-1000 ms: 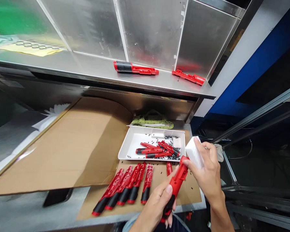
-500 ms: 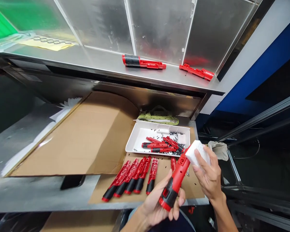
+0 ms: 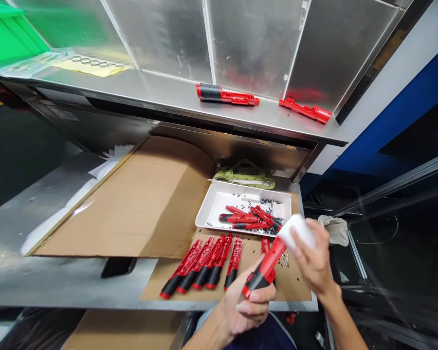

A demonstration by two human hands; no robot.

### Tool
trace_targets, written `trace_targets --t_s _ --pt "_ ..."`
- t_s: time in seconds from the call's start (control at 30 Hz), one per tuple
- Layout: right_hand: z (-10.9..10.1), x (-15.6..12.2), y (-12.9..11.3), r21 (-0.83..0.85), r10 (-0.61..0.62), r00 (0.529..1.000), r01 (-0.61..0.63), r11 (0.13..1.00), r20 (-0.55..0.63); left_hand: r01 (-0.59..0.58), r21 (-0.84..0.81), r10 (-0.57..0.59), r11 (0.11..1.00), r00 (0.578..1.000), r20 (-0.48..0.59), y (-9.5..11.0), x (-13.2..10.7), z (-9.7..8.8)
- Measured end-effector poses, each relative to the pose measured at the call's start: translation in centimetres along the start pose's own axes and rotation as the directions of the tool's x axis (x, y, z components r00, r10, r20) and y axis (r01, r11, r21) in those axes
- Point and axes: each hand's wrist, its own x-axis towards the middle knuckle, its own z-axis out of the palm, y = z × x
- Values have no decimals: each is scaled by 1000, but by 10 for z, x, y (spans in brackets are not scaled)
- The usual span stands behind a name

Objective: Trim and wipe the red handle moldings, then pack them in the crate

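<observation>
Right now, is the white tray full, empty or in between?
In between. The tray holds several red and black parts and small black bits, but bare white floor shows toward its left.

Left hand gripping red casing, right hand holding white block at its tip, tray beyond

Motion blur softened the right hand and white block, while a shadow crossed the brightly lit cardboard.
</observation>
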Motion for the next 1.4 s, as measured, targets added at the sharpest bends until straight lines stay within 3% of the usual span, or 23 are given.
trace_targets --t_s 0.07,0.2,0.3,0.43,0.57,0.67,0.8,0.87,1.03,1.13,1.2,1.33,1.4 --pt "0 -1 1 -12 52 998 -52 999 -23 2 0 -2 1000 1000 -8 1 1 1" --pt "2 -4 0 38 -19 997 16 999 78 -4 -9 4 1000 1000 -1 2 2 1" --pt "3 -5 0 -22 49 999 -49 999 9 -21 21 22 1000 1000 -2 1 3 -1" --pt "2 -4 -3 47 -39 995 35 998 87 -55 116 62 992 996 -58 -1 5 -7" --pt "-4 1 -4 -5 -15 998 16 1000 54 -54 241 92 969 984 -152 -3 7 -8" --pt "-7 2 -6 11 -78 991 77 997 113 -36 350 123 936 965 -230 -3 9 -4" --pt "-6 0 -9 -112 38 996 -29 993 79 -29 428 171 904 939 -299 -4 11 0" --pt "-5 -1 -11 -69 12 994 -4 998 112 -27 480 212 877 918 -336 -6 12 0" --pt "-3 -1 -12 -125 58 997 -50 991 60 -16 558 256 830 899 -355 -9 12 -2" --pt "-2 -4 -13 -69 16 994 -8 998 109 -5 599 289 801 880 -378 -9 12 -2" --pt "-1 -5 -14 -97 52 995 -44 994 90 22 625 293 781 870 -396 -9 13 -3" --pt "3 -7 -13 -93 65 995 -58 994 78 78 678 346 731 813 -468 -9 13 -2" --pt "4 -7 -13 -103 57 997 -52 993 53 79 708 372 701 807 -458 -9 13 -1"
